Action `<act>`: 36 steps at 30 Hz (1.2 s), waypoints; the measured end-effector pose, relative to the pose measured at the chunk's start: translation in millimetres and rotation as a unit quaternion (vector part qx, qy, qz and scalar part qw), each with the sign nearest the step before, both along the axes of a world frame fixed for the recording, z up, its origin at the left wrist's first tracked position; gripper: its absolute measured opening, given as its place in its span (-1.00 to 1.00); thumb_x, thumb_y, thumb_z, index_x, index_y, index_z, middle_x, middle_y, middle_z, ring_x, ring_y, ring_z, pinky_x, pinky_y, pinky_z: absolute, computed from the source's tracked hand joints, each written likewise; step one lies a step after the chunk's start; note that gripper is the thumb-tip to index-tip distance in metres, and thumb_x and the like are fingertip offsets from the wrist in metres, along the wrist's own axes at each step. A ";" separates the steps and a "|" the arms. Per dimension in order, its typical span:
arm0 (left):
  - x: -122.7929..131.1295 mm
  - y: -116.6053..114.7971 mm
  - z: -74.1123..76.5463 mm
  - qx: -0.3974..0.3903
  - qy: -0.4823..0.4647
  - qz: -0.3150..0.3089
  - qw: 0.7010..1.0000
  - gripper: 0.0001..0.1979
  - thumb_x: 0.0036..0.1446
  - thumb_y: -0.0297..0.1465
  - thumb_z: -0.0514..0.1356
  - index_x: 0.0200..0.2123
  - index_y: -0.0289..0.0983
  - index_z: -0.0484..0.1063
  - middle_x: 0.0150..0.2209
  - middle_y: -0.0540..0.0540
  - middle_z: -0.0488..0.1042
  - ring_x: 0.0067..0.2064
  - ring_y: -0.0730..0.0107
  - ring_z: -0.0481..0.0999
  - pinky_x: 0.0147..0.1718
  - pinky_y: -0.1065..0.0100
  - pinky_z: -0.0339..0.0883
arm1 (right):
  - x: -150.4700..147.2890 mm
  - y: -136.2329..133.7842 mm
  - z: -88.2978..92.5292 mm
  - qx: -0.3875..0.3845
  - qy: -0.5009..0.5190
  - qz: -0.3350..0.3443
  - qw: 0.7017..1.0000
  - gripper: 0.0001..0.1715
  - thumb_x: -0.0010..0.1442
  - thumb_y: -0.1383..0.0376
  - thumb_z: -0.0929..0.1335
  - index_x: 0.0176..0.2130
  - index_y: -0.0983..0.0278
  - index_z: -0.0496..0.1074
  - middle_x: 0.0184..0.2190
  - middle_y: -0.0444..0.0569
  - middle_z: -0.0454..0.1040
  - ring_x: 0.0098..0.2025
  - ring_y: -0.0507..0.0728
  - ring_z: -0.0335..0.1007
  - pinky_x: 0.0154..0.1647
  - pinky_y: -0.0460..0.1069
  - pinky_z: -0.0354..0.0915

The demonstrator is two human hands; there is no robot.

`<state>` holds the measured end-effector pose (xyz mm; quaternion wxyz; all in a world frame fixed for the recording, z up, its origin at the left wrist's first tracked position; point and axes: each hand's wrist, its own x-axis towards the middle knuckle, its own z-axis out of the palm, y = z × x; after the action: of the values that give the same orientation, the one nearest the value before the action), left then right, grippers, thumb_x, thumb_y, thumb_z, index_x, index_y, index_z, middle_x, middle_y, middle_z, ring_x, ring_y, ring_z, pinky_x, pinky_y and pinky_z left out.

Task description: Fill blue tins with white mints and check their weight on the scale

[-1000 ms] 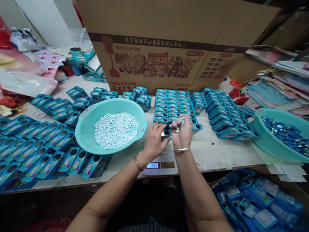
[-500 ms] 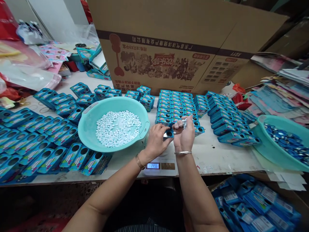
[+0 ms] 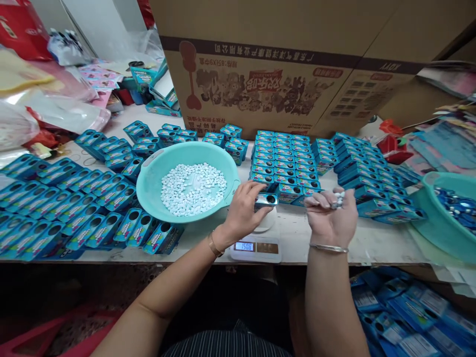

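My left hand has its thumb and fingers around a small blue candy box with a round hole in its top. That box is over the round plate of a white digital scale, whose lit display reads about 150.6. To the right of the scale, my right hand is raised palm up, its fingers curled around several small white candies. Left of my hands stands a turquoise basin with many of the same candies spread over its bottom.
Rows of blue boxes stand behind the scale, with more boxes at the left. A printed carton rises at the back. Another turquoise basin at the right holds blue packets. Below the table's right edge lie more boxes.
My right hand has moved right, away from the box, with candies still in it. The left hand stays at the box. The scale's reading rose from 149.6 to about 150.6. The view shifted slightly.
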<state>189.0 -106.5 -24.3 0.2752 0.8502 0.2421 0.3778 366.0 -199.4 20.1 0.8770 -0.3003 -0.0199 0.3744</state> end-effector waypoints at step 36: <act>21.0 11.0 -4.0 -0.007 0.145 -0.002 0.989 -0.63 0.07 -0.31 0.36 -0.04 -0.26 0.45 -0.14 -0.14 0.46 -0.04 0.08 0.42 -0.02 0.09 0.33 | -44.9 54.9 -0.8 -0.074 0.026 -0.028 0.997 -0.59 0.31 0.01 0.32 -0.43 0.21 0.27 -0.69 -0.33 0.19 -0.63 -0.07 0.26 -0.53 -0.15 0.35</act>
<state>209.9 -95.5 -28.3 0.2437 0.8944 0.2807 0.2487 321.1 -144.5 19.3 0.8629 -0.3549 0.0394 0.3577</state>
